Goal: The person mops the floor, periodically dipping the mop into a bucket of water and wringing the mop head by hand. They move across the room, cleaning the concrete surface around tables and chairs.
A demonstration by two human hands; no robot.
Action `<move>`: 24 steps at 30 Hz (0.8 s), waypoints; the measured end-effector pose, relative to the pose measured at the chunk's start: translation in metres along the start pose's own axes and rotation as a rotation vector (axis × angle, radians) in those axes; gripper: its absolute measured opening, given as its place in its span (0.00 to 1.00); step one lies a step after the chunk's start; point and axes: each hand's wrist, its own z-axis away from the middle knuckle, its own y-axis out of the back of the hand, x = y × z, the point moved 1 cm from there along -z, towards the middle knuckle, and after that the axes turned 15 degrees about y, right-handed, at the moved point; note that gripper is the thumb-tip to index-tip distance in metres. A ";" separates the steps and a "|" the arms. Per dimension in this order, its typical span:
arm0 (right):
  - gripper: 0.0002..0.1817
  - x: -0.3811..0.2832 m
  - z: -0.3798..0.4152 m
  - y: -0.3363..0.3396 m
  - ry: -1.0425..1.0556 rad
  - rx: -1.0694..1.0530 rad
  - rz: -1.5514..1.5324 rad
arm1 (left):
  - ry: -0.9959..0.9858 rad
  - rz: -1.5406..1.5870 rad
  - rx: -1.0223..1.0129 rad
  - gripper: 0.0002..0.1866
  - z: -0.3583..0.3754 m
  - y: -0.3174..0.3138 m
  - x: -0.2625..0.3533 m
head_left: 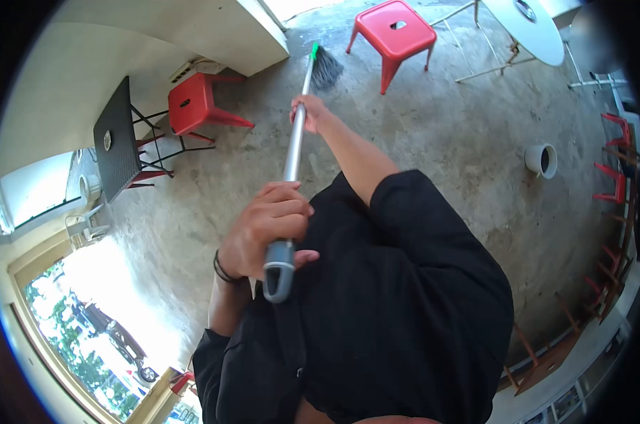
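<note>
A broom (292,161) with a silver metal handle stretches away from my body toward the top of the view. Near the handle's grey end cap, my left hand (269,227) is wrapped round it, a dark band on the wrist. Farther down the handle, my right hand (310,115) is closed on it with the arm reaching forward. The broom's green socket and dark grey bristles (327,70) rest on the concrete floor, close to a wall corner.
A red metal stool (396,30) stands just right of the bristles, before a round white table (528,28). Another red stool (193,106) and a dark table (115,141) are at left. A white bucket (541,161) is on the right. Chairs line the right edge; a bright doorway (101,311) opens lower left.
</note>
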 end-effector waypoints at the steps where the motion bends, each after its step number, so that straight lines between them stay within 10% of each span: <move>1: 0.04 -0.012 -0.017 -0.020 0.020 -0.031 -0.017 | 0.040 -0.054 0.004 0.18 -0.005 0.007 -0.006; 9: 0.09 -0.043 -0.026 -0.176 0.121 -0.327 0.094 | 0.007 -0.059 0.185 0.20 0.046 0.135 -0.006; 17: 0.08 -0.003 0.002 -0.263 -0.033 -0.240 0.046 | -0.617 0.320 0.275 0.20 0.120 0.254 -0.030; 24: 0.07 0.046 0.061 -0.256 -0.240 -0.058 0.043 | -0.993 0.719 -0.184 0.19 0.125 0.363 -0.091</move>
